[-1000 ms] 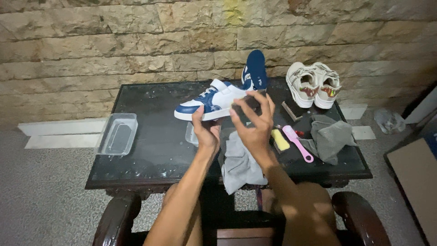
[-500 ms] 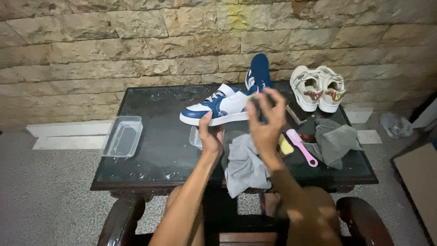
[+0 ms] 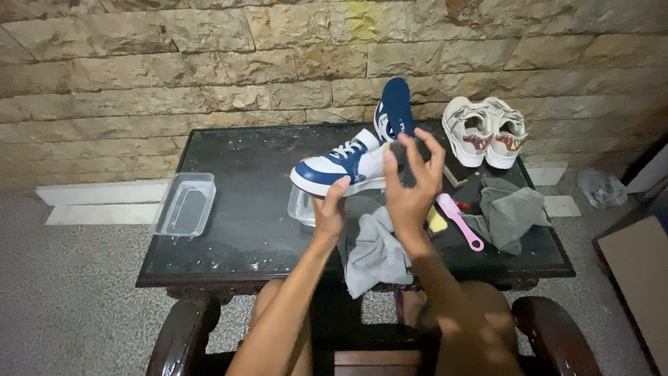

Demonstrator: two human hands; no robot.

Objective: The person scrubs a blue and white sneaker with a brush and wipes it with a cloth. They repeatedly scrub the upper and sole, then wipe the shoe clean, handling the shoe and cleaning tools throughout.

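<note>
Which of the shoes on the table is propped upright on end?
The blue shoe against the stone wall stands on end. The blue-and-white sneaker held by the left hand lies level, and the white pair sits on its soles.

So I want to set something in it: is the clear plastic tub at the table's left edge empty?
It looks empty. Through the clear tub only the dark tabletop shows; any water in it cannot be told.
</note>
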